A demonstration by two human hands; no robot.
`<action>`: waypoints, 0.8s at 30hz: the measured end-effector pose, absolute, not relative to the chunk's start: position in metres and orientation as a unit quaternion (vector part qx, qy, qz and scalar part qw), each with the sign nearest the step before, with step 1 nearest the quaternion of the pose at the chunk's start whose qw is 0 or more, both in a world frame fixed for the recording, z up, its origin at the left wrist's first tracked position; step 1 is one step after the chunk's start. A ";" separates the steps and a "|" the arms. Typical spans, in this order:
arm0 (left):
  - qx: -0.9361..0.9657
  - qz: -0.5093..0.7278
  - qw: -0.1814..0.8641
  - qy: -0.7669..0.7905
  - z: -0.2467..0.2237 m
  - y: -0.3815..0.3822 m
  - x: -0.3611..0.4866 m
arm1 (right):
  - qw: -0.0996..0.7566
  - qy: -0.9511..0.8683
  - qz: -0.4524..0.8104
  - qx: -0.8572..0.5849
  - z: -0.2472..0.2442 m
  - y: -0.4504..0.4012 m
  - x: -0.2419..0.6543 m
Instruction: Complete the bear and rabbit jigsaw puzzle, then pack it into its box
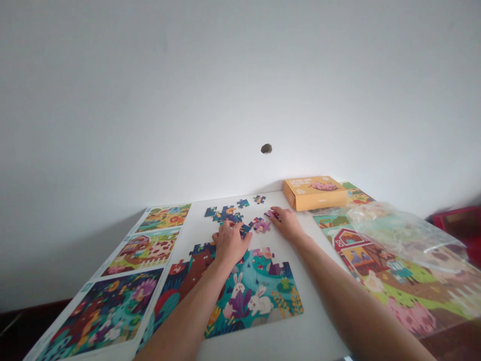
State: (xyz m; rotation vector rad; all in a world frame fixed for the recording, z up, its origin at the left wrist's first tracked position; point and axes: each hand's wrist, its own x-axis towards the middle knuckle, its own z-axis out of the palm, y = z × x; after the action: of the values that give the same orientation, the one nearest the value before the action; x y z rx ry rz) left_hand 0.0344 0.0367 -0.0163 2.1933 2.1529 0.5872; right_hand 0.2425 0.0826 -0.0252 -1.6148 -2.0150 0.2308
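A partly assembled jigsaw puzzle (259, 296) shows white rabbits and a brown bear among plants on a teal ground. Above its upper edge my left hand (231, 244) is closed, with a dark blue puzzle piece (245, 230) at its thumb and index finger. My right hand (289, 224) pinches a purple puzzle piece (272, 215) by its right side. Just left of that lies a pink-purple clump of pieces (260, 225). Loose blue pieces (227, 214) gather beyond my left fingers, partly hidden by them. My left forearm covers some of the assembled puzzle.
A reference sheet (145, 245) with three pictures lies at the left. At the back right stands an orange puzzle box (315, 193). Clear plastic wrap (398, 228) rests on a farm puzzle (394, 273) to the right. The wall behind has a hole (266, 148).
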 end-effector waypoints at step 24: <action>0.794 0.356 0.098 0.483 -0.016 0.036 0.039 | 0.544 -0.612 0.480 -0.315 -0.024 0.065 0.220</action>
State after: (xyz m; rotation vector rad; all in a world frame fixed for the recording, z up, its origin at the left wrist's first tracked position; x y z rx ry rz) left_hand 0.0389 0.0355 -0.0164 2.3492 1.4291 1.0545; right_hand 0.2202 0.0651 -0.0237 -0.7467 -1.4523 1.1396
